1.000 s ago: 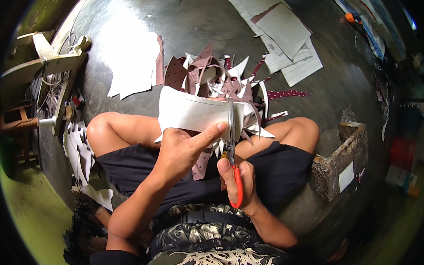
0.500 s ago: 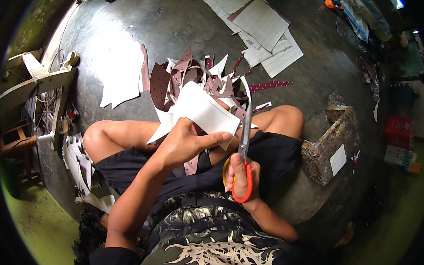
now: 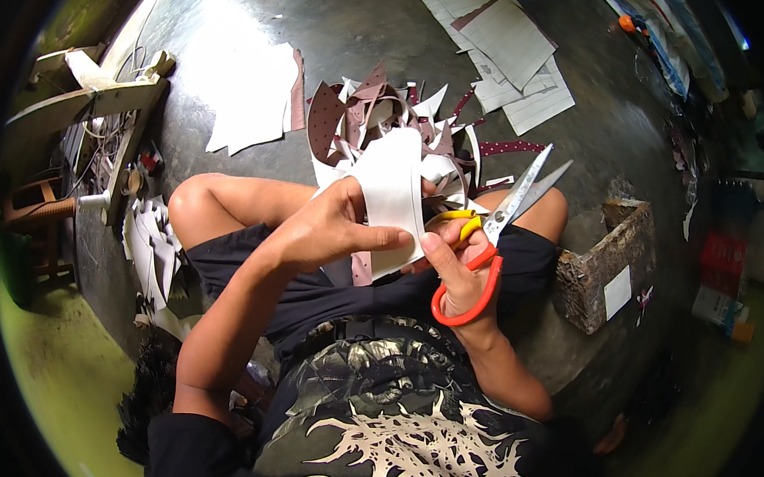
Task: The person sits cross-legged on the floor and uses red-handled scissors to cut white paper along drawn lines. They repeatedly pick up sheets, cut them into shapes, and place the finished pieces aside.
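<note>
Holding white sheet piece (image 3: 390,182) over the lap (image 3: 316,298): left hand (image 3: 334,224) pinches it, thumb on top, fingers behind. Right hand (image 3: 462,273) grips red-and-yellow-handled scissors (image 3: 499,218), blades apart and clear of the piece, thumb at its edge. Outline looks mostly trimmed; can't confirm it's finished. Offcut heap (image 3: 327,120) just beyond suggests plenty already cut. Larger white sheets (image 3: 508,46) on the floor (image 3: 345,29), upper right, look uncut; count unclear.
</note>
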Available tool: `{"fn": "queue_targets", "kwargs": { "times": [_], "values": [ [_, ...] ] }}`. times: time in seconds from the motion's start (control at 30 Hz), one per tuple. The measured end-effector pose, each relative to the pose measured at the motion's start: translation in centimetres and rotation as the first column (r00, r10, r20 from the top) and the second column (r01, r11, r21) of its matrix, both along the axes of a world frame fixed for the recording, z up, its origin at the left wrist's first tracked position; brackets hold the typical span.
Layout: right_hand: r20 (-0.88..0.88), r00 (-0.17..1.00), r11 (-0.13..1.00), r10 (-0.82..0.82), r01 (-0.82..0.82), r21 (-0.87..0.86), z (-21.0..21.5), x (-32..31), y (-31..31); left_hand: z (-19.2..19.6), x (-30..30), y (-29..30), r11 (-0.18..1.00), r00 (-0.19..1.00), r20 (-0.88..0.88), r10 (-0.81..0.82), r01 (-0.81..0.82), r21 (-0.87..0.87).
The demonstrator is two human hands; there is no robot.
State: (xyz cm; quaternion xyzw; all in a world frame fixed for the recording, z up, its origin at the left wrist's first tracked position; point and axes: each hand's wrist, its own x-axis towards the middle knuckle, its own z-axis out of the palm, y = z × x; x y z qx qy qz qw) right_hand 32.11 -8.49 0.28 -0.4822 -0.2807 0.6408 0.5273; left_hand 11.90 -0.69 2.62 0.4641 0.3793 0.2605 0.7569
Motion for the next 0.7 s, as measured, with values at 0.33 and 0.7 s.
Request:
{"fn": "queue_targets", "kwargs": {
  "times": [0.33, 0.7],
  "values": [
    [0.570, 0.690, 0.869, 0.446, -0.485, -0.093, 1.0, 1.9, -2.9, 0.9, -2.0, 2.7, 0.980, 0.995, -0.060, 0.083, -0.071, 0.184],
    [0.542, 0.714, 0.881, 0.444, -0.459, -0.116, 1.5, 0.5, -2.2, 0.8, -2.6, 2.6, 0.987, 0.996, -0.015, 0.086, -0.083, 0.134]
  ]
}}
